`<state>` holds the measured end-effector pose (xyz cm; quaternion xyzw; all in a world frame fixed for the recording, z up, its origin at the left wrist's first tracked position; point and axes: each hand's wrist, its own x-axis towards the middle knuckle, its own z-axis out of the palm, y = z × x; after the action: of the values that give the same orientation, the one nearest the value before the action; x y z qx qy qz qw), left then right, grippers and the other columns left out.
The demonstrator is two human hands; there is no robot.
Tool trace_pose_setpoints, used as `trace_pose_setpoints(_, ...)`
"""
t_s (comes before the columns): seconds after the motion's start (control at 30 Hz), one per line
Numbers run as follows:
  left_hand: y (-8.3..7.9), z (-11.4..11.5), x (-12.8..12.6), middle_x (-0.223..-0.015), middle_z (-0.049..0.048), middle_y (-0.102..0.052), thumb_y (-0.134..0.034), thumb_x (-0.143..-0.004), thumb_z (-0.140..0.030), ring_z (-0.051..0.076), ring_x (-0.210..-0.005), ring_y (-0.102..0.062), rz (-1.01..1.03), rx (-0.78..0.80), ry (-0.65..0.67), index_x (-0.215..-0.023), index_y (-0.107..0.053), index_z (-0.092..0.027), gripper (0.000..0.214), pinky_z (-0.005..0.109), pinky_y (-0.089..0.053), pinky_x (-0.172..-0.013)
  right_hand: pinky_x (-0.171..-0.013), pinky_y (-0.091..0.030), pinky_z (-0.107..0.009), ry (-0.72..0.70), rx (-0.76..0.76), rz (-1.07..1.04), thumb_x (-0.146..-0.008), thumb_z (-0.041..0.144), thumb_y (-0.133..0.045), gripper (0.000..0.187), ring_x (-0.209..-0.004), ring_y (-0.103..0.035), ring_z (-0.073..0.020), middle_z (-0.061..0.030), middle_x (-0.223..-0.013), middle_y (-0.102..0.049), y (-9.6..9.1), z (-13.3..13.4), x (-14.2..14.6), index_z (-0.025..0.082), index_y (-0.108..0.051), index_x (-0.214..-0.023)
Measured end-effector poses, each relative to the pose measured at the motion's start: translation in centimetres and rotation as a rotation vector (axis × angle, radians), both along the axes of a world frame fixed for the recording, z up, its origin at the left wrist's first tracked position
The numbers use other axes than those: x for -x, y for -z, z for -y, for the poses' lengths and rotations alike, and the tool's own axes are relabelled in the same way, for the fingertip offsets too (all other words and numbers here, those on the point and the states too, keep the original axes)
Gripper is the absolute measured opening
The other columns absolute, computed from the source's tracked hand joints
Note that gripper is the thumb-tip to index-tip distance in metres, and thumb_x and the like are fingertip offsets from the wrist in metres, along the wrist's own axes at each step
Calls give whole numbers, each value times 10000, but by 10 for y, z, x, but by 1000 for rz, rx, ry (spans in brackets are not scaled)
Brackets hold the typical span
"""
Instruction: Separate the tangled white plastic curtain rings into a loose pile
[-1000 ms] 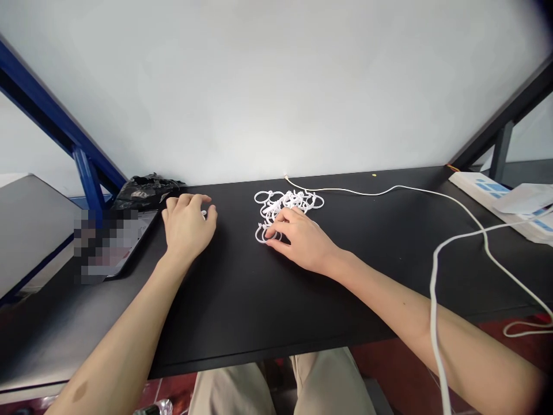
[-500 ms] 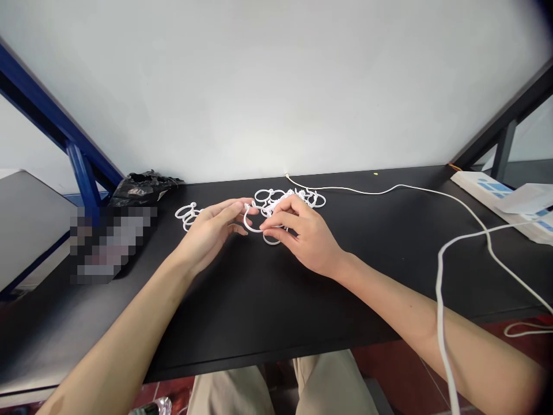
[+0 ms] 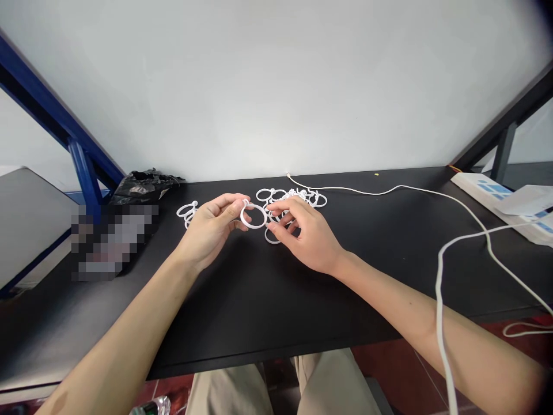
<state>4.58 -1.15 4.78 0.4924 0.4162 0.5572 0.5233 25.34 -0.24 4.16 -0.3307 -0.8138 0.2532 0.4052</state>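
Observation:
My left hand (image 3: 216, 225) is closed, pinching a white curtain ring (image 3: 254, 227) by its small eyelet between thumb and fingers. The ring is held up above the black table, its loop facing me. Beside its right edge is my right hand (image 3: 305, 233), thumb and fingers parted; whether a fingertip touches the ring I cannot tell. Behind the right hand lies a pile of similar white rings (image 3: 317, 200), partly covered by it. A few more rings (image 3: 186, 211) lie left of my left hand, partly hidden behind it.
A white cable (image 3: 354, 191) runs across the black table (image 3: 276, 305) and loops over my right forearm. At the right lies a white and blue package (image 3: 492, 187). Black crumpled plastic (image 3: 144, 185) lies at the back left, near a blue frame post (image 3: 82, 167).
The ring has turned to show its full loop, and my left thumb and fingers have closed on its eyelet. My right fingers have parted from the ring's edge.

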Motion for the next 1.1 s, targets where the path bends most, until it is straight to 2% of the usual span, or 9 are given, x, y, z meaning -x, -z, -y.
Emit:
trace_pose_setpoints(0.27, 3, -3, 1, -781, 6, -643, -770, -781, -352, 100, -667, -569, -40, -4, -103, -888, -693, -160, 233, 244, -493, -653, -649, -570, -270, 29, 49, 49, -927, 308, -550, 257, -765, -633, -114, -36, -1053, -574, 1, -1, 0, 234, -576, -1172)
trace_pose_setpoints(0.47, 4, -3, 3, -789, 2, -635, -758, -790, -361, 100, -680, -559, -47, 14, -122, -1049, -706, -173, 324, 251, -500, -676, -648, -556, -271, 40, 46, 61, -925, 297, -548, 260, -760, -620, -116, -33, -1036, -582, 0, -1, 1, 232, -571, -1175)
trace_pose_setpoints(0.6, 5, -5, 6, -771, 2, -624, -748, -794, -351, 97, -657, -551, -75, 0, -169, -972, -717, -159, 264, 252, -490, -666, -654, -551, -270, 38, 53, 68, -928, 298, -543, 256, -769, -622, -116, -33, -1035, -582, 0, -1, 0, 227, -574, -1172)
trace_pose_setpoints(0.93, 8, -19, 24, -702, -16, -590, -750, -716, -271, 85, -581, -524, 2, -116, -494, -785, -675, -154, 155, 236, -491, -599, -719, -531, -294, 33, 14, 135, -944, 287, -525, 200, -824, -619, -139, -35, -1016, -611, 1, -2, -1, 224, -602, -1118)
trace_pose_setpoints(1.03, 8, -22, 36, -720, -17, -580, -717, -742, -249, 87, -579, -502, -18, -105, -569, -818, -680, -153, 128, 258, -498, -621, -754, -510, -309, 40, -34, 252, -943, 273, -533, 159, -887, -611, -162, -39, -1008, -630, -1, -1, -2, 209, -634, -1049)
trace_pose_setpoints(1.1, 8, -22, 46, -808, 2, -601, -653, -802, -265, 99, -614, -494, -153, -84, -602, -944, -688, -148, 187, 285, -495, -650, -784, -501, -331, 41, -79, 355, -927, 294, -569, 162, -931, -585, -188, -45, -984, -634, -2, -1, -3, 199, -651, -1029)
